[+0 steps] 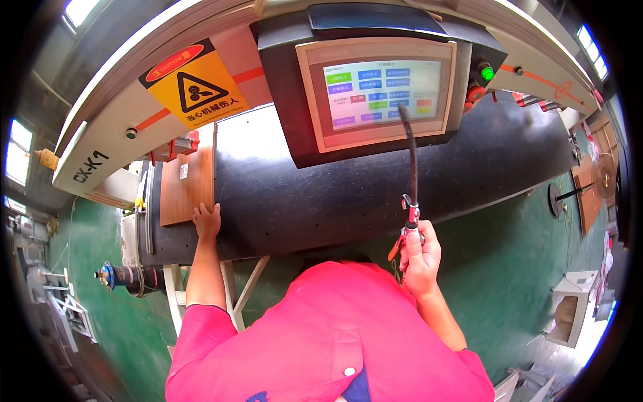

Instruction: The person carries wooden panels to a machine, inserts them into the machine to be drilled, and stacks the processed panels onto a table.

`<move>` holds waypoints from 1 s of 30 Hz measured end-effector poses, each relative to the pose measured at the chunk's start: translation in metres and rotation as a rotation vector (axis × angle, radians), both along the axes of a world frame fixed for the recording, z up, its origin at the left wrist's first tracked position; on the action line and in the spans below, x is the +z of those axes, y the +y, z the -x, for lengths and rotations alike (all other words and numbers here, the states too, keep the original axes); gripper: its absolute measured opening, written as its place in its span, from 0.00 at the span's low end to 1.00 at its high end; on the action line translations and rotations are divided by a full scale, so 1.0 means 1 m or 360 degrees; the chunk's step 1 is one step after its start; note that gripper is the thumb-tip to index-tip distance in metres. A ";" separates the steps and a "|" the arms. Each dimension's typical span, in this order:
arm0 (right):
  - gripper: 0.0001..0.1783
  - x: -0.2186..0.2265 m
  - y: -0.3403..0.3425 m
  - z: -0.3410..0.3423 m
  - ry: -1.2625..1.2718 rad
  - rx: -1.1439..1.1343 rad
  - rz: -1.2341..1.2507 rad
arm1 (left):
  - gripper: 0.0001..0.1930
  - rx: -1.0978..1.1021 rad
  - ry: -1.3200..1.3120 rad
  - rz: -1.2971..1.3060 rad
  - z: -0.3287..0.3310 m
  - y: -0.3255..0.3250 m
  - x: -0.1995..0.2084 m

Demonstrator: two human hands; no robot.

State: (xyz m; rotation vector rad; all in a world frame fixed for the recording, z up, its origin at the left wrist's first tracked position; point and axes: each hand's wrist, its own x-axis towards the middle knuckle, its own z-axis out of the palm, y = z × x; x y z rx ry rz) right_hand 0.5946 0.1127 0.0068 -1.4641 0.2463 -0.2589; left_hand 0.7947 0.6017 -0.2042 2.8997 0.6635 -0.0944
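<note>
Blow gun (411,218), one, right hand (421,261); board (191,191), one, left hand (208,222)

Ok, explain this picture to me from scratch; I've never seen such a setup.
No robot here: these are a person's own bare hands. The single picture comes from a wide fisheye camera on that person's head, looking down, so straight edges bend near the rim. The pink shirt below is the wearer's. Ahead stands a machine with a lit touchscreen above a black table. A brown board lies at the table's left, and the left hand rests at its near right corner. The right hand holds a red tool with a long dark tube; its tip appears before the screen, though contact is unclear.
</note>
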 end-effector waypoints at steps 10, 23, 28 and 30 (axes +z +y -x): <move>0.12 0.001 0.000 -0.003 -0.0008 0.0015 0.0038 | 0.40 0.0020 0.0032 -0.0003 0.001 -0.003 0.002; 0.12 -0.009 -0.003 -0.008 0.0051 0.0095 0.0209 | 0.41 0.0005 0.0024 -0.0039 0.001 0.001 -0.003; 0.12 -0.008 0.000 -0.006 -0.0042 0.0025 0.0151 | 0.41 0.0005 0.0015 -0.0010 0.001 0.000 0.000; 0.12 -0.009 0.000 -0.006 -0.0020 0.0031 0.0132 | 0.42 0.0002 0.0016 -0.0005 0.001 0.001 -0.002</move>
